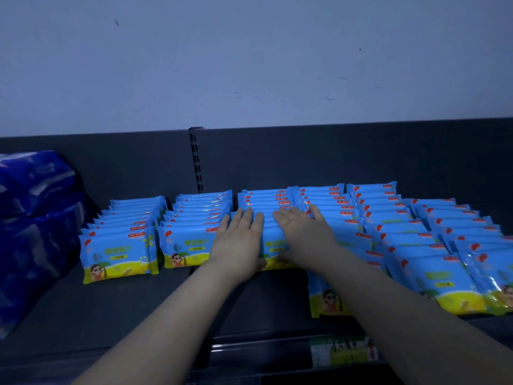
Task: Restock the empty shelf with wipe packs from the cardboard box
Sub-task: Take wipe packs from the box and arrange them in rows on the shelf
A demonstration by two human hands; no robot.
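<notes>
Head view looks down on a dark shelf (116, 309) where blue wipe packs stand on edge in rows that run from near to far. Each pack has its long axis left to right and its printed face — blue above, a yellow band below — turned toward the near edge. The leftmost row (122, 240) and the second row (191, 232) are well apart from the dark blue plastic bundles (33, 218) at the far left. The left hand (238, 243) and right hand (302, 237) both lie palm down on top of the middle row of packs (270, 218), fingers spread flat and pointing far, not closed around anything; the thumbs drop over the near face of the front pack. To the right, further rows (402, 234) come nearer to the shelf's front edge, and some of their packs lean a little. A green price label (344, 351) sits on the front rail. Behind the rows a slotted upright (196, 159) rises against the dark back panel.
</notes>
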